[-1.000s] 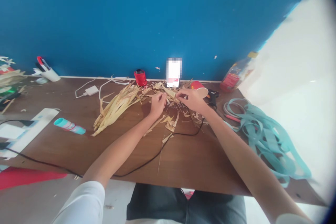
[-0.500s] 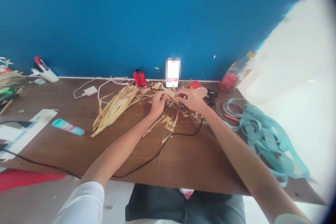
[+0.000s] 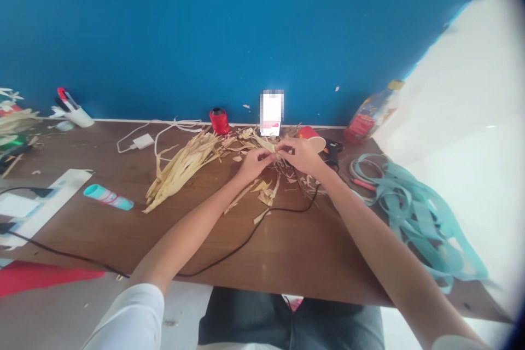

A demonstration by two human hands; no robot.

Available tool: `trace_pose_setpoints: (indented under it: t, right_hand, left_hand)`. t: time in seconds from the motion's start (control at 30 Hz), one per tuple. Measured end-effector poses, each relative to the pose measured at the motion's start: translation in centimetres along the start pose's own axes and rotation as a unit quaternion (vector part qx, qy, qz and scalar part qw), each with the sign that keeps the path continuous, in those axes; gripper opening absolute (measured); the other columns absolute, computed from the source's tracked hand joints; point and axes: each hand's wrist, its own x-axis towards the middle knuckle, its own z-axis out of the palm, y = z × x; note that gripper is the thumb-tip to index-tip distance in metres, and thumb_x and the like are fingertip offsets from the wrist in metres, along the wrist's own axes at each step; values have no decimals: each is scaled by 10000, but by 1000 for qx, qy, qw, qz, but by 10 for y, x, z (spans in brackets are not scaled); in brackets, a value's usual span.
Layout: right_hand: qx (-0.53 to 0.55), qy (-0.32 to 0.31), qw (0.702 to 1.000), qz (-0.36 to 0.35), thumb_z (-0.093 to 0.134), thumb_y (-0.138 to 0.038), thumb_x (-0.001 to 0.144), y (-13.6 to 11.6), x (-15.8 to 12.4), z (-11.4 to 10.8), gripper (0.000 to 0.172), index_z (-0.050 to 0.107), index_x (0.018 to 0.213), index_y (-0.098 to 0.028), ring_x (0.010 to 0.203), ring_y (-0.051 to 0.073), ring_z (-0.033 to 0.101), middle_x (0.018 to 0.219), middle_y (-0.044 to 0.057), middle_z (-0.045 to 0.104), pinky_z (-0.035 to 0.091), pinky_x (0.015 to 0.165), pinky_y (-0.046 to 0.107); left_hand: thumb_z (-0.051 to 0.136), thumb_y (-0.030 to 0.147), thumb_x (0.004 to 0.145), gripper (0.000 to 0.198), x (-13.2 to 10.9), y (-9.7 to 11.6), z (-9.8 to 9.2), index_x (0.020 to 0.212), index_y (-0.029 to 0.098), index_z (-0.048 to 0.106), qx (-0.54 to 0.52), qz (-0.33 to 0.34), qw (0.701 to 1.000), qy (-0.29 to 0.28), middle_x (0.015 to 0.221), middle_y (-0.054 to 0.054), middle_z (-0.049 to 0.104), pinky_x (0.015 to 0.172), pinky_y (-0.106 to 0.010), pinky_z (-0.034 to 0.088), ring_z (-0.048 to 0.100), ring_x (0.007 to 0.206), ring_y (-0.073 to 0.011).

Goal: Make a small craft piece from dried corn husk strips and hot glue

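Blue wall (image 3: 164,38) behind, brown tabletop (image 3: 213,240) below: a pale corn-husk strip (image 3: 268,145) is being pinched by the right hand (image 3: 301,156), long axis angled away and leftward; the left hand (image 3: 254,165) is poised just beside, its grip impossible to tell.

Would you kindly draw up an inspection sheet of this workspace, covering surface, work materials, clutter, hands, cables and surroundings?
Surface: brown table, with husk scraps strewn around its middle.
Work materials: husk bundle lies left of the scraps; pale husk strip at the fingertips.
Clutter: teal ribbon heaped at right; red cup on its side; teal tube at left.
Hands: left hand and right hand close together at the strip; exact grip too small to tell.
Cables: black cable crosses the table, passing beneath the left forearm; white cable loops behind the bundle.
Surroundings: blue wall behind, white wall at right; other people: nothing seen.
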Motion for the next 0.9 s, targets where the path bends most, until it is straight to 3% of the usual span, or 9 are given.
trace_pose_setpoints:
  t: [0.17, 0.33, 0.9]
  right_hand:
    - [0, 2, 1000, 4, 554, -189, 820, 0, 0, -1, 118, 671, 831, -202, 748, 171, 603, 842, 20, 695, 407, 662, 279]
    - [3, 5, 1000, 3, 552, -203, 823, 0, 1, 1, 128, 679, 841, -202, 750, 174, 605, 843, 26, 698, 408, 671, 284]
    - [87, -22, 996, 21, 579, -287, 826, -4, -1, -1, 134, 674, 816, -192, 701, 159, 599, 797, 18, 689, 422, 647, 278]
  left_hand:
    - [570, 438, 831, 318, 0, -2, 1, 731, 145, 646, -1, -5, 1000, 6, 649, -12, 611, 614, -246, 416, 545, 630, -131]
    - [602, 424, 812, 284, 0, -3, 2, 801, 145, 656, -53, -20, 998, -8, 702, -28, 647, 642, -252, 440, 575, 652, -140]
    - [594, 408, 816, 296, 0, -5, 0, 815, 119, 656, -60, -15, 998, -20, 764, -40, 664, 666, -243, 440, 584, 705, -135]
